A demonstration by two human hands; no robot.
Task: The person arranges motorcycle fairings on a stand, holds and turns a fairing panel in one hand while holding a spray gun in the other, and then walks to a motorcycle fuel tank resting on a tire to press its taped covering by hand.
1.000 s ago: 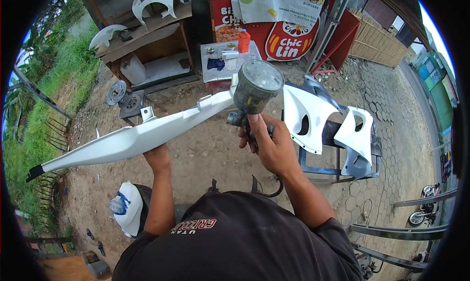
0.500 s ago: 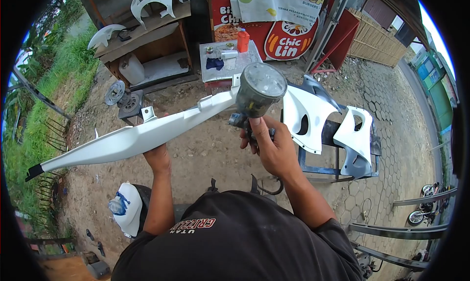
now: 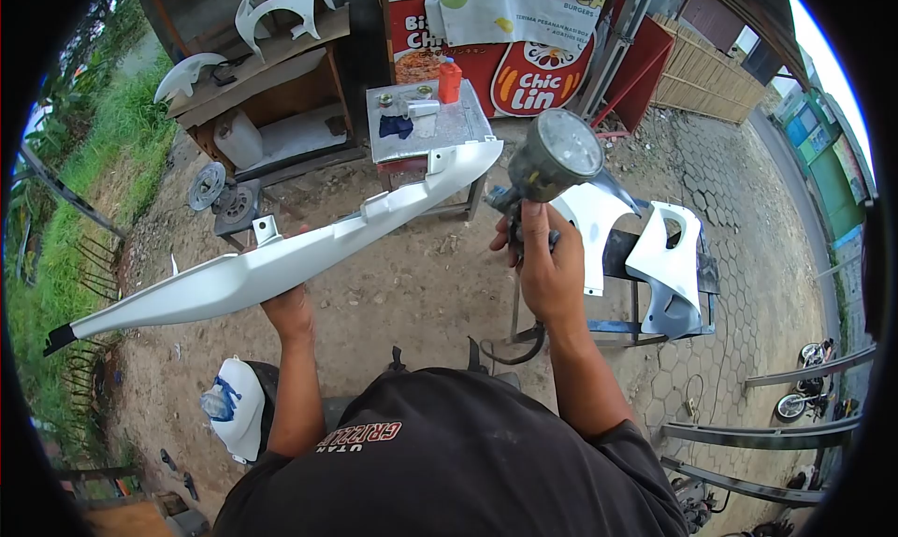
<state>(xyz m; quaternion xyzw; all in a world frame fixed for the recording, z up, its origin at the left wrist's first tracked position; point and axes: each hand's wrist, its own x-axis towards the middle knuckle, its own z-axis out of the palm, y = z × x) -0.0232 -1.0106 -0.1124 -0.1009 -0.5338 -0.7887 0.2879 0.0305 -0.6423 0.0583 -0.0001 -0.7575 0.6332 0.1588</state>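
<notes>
A long white motorcycle body panel (image 3: 271,268) stretches across the left half of the view, its far end raised near the small table. My left hand (image 3: 290,311) grips it from beneath near the middle; most of the fingers are hidden behind it. A black piece covers the panel's near-left tip. In my right hand (image 3: 545,252) is a spray gun (image 3: 552,167) with a round cup on top, held upright by the handle, thumb towards me. The gun stands right of the panel's far end, apart from it. A hose runs down from under that hand.
A small table (image 3: 449,142) holds an orange-red bottle (image 3: 450,80), cans and a dark cloth. More white and grey panels (image 3: 666,247) rest on a metal stand to the right. A wooden shelf (image 3: 304,69) with white parts stands back left. A white part (image 3: 238,408) lies near my left elbow.
My right hand has moved the spray gun to the right, away from the panel, uncovering the panel's far end. My left hand still holds the panel, slightly shifted in view.
</notes>
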